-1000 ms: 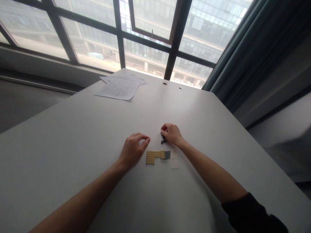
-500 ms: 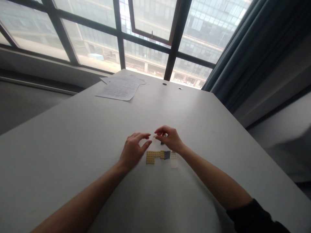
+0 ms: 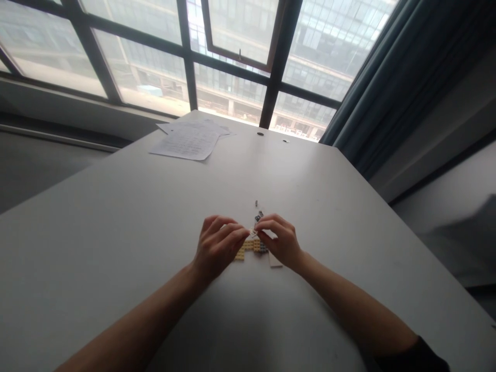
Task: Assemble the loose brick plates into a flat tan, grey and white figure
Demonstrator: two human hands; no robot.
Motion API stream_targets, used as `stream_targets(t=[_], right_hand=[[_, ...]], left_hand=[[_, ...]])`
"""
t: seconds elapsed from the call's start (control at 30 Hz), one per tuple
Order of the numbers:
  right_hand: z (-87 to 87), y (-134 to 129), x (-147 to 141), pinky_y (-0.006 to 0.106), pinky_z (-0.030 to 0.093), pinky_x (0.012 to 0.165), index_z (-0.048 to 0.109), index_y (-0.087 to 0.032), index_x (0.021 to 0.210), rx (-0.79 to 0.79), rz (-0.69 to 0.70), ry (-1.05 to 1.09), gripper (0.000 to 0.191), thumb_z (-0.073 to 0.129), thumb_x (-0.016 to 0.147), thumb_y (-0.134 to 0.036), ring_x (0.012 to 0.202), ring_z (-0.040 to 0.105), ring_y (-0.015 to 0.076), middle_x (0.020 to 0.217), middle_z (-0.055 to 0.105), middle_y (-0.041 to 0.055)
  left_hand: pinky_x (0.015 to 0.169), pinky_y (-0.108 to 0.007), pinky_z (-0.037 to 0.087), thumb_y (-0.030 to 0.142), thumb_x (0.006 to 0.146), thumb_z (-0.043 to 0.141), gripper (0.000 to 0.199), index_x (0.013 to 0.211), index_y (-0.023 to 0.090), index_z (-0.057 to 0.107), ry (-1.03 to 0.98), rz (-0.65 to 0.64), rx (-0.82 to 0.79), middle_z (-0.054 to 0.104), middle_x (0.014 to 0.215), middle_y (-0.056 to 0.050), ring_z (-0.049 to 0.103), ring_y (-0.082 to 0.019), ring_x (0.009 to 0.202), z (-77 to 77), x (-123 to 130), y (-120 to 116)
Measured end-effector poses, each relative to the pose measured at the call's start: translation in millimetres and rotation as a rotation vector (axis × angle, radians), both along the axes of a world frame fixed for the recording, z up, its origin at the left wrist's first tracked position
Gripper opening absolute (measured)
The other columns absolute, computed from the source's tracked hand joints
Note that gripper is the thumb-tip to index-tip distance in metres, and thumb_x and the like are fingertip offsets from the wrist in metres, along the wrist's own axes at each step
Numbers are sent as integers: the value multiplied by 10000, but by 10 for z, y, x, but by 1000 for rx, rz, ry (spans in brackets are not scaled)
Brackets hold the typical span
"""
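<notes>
Between the fingertips of both hands is a small whitish piece [image 3: 253,232], too small to make out well. My left hand [image 3: 221,241] pinches at its left side, and my right hand [image 3: 281,238] pinches at its right. Just below the fingers lies a flat joined row of studded bricks, with a tan part [image 3: 249,245] and a grey part [image 3: 263,247]; my hands partly cover it. A pale flat piece [image 3: 275,260] shows under my right hand. Small dark grey pieces [image 3: 259,216] lie just beyond the fingertips.
The white table [image 3: 186,191] spreads all around. Printed papers [image 3: 188,140] lie at its far left corner. Two small holes, one dark and round [image 3: 260,134], sit near the far edge. Behind stand a window and a dark blue curtain [image 3: 372,77].
My hands have come together, their fingertips now meeting at the small whitish piece. My right hand has moved down and right, uncovering the small dark pieces. My left fingers have closed.
</notes>
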State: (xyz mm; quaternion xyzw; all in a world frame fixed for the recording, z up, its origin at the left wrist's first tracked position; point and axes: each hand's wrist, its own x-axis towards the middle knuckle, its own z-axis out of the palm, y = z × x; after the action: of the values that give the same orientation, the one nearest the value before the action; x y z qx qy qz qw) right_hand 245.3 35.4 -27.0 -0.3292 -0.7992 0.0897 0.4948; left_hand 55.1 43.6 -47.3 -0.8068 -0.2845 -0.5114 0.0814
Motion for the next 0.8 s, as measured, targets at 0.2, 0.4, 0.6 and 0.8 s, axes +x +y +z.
stream_targets(t=[0.2,0.4,0.6,0.8], right_hand=[[19,11,135,272,514,774,689,-206,891,-174,54,-1,98,595,865,-204,835,640,143,893,686,54],[-182,175,516,260,500,689,703,-186,885,-524,-196,-1,111,649,790,-200,724,641,144,806,708,36],[-269,231,634,244,451,641,702,-173,841,-666,-280,-124,112,631,771,-225,651,589,123,734,689,11],[-260,244,593,247,425,654,701,-176,782,-594,-297,-241,85,618,768,-194,678,554,123,734,647,12]], left_hand=[[815,-332,409,196,813,662,59,850,233,634,51,-3,-49,705,794,21,603,-151,805,-14,11,23],[811,-340,411,222,834,632,2,836,220,632,82,18,-96,701,794,7,597,-159,793,-28,15,48],[808,-343,408,218,840,617,17,827,218,628,112,5,-117,698,788,7,595,-161,781,-27,6,50],[801,-336,409,225,849,597,43,827,218,634,130,13,-129,698,788,3,600,-158,781,-37,2,56]])
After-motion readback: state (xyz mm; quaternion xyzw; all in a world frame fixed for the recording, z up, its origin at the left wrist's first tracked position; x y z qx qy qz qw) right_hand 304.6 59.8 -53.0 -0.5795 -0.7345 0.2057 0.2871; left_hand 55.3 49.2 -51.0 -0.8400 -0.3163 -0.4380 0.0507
